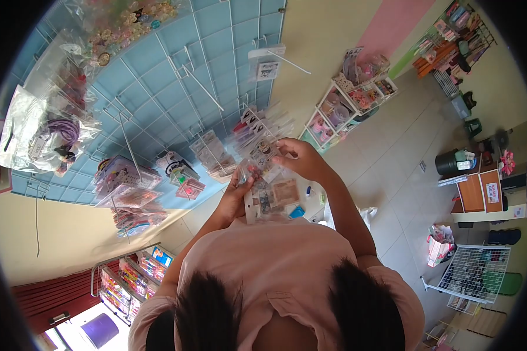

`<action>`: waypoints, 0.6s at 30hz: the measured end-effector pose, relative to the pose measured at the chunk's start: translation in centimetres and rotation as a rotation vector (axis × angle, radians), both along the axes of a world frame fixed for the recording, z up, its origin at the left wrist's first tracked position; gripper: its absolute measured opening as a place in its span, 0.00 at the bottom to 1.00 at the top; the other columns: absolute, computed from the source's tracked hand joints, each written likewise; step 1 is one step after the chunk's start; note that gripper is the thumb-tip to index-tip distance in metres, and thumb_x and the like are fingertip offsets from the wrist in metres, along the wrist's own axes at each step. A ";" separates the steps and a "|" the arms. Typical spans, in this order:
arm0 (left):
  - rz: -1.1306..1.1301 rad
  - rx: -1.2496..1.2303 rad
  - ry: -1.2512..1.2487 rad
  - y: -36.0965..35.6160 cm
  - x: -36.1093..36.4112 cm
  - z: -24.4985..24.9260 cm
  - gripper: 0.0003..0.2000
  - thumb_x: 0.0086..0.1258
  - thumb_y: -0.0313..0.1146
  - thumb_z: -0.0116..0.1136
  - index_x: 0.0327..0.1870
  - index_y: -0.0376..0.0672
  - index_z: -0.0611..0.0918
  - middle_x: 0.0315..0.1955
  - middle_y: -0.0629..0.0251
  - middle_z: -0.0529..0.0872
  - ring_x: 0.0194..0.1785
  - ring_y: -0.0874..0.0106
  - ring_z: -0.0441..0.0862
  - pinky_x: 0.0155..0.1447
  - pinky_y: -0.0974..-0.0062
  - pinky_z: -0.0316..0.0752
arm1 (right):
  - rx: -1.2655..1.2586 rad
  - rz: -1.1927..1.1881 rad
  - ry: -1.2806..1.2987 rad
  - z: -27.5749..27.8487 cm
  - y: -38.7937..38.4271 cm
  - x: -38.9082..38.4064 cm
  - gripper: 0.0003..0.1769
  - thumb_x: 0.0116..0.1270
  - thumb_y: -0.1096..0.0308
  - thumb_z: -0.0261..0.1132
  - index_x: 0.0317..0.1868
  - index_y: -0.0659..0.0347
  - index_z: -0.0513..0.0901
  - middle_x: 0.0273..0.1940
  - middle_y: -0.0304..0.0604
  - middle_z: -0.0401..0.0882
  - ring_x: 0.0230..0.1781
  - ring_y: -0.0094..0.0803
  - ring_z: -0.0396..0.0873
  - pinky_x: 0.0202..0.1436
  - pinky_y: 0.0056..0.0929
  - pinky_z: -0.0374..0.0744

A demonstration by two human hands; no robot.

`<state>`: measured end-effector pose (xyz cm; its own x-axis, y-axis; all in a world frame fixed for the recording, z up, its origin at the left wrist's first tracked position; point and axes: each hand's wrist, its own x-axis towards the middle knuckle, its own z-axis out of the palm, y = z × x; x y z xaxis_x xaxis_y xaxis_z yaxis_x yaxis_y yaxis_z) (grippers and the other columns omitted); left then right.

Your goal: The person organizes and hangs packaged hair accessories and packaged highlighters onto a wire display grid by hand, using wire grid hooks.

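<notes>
Small clear plastic packets (262,153) are between my two hands, in front of my chest. My left hand (236,193) is closed round the lower left edge of packets with small reddish items inside. My right hand (293,155) pinches the upper right edge of a clear packet with small dark and light pieces. Below them, close to the shirt, hangs another clear packet (264,202) with grey and tan contents. Just beyond my hands, a row of packets (255,126) hangs on a hook of the wire grid (216,58).
Hanging packets (123,181) fill other hooks on the left; bare metal hooks (202,88) stick out from the grid. A white shelf rack (334,111) stands at the upper right. White plastic bags (366,215) lie beyond my right arm. A counter (480,193) is far right.
</notes>
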<state>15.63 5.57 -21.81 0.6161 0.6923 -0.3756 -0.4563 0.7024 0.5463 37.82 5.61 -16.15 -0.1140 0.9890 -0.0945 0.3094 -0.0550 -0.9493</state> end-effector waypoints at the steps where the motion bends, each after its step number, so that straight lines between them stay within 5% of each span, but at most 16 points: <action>1: 0.009 0.004 -0.005 0.0 0.0 -0.1 0.27 0.69 0.28 0.51 0.68 0.54 0.57 0.59 0.61 0.69 0.60 0.62 0.70 0.57 0.57 0.72 | 0.215 -0.038 -0.094 -0.2 0.2 -0.1 0.16 0.60 0.68 0.67 0.46 0.67 0.76 0.39 0.41 0.80 0.38 0.24 0.77 0.41 0.23 0.73; 4: 0.025 -0.004 -0.020 0.0 -0.1 -0.3 0.26 0.70 0.28 0.50 0.67 0.55 0.57 0.57 0.61 0.70 0.58 0.63 0.71 0.56 0.57 0.73 | 0.584 -0.145 -0.232 -0.2 0.5 -0.2 0.14 0.59 0.68 0.67 0.44 0.64 0.79 0.37 0.40 0.81 0.36 0.26 0.79 0.40 0.25 0.74; 10: 0.026 -0.032 -0.046 0.0 -0.3 0.1 0.26 0.70 0.28 0.50 0.67 0.55 0.58 0.57 0.61 0.71 0.58 0.63 0.71 0.57 0.57 0.73 | 0.012 -0.209 0.355 3.9 -0.2 1.8 0.17 0.62 0.68 0.64 0.51 0.63 0.75 0.36 0.38 0.80 0.38 0.23 0.79 0.36 0.22 0.76; 14: 0.020 -0.044 -0.042 -0.2 -0.2 0.7 0.26 0.70 0.27 0.50 0.67 0.54 0.58 0.57 0.61 0.71 0.59 0.62 0.71 0.58 0.56 0.72 | 0.024 -0.155 0.439 4.2 -0.4 2.8 0.22 0.61 0.73 0.63 0.56 0.62 0.72 0.35 0.37 0.80 0.39 0.22 0.78 0.39 0.20 0.75; 18: 0.022 -0.048 -0.055 -0.3 -0.2 0.8 0.25 0.70 0.27 0.50 0.66 0.55 0.59 0.57 0.61 0.71 0.59 0.62 0.71 0.58 0.55 0.72 | 0.178 -0.041 0.242 6.2 -0.9 3.3 0.25 0.56 0.79 0.64 0.56 0.62 0.72 0.38 0.37 0.79 0.41 0.21 0.77 0.44 0.20 0.73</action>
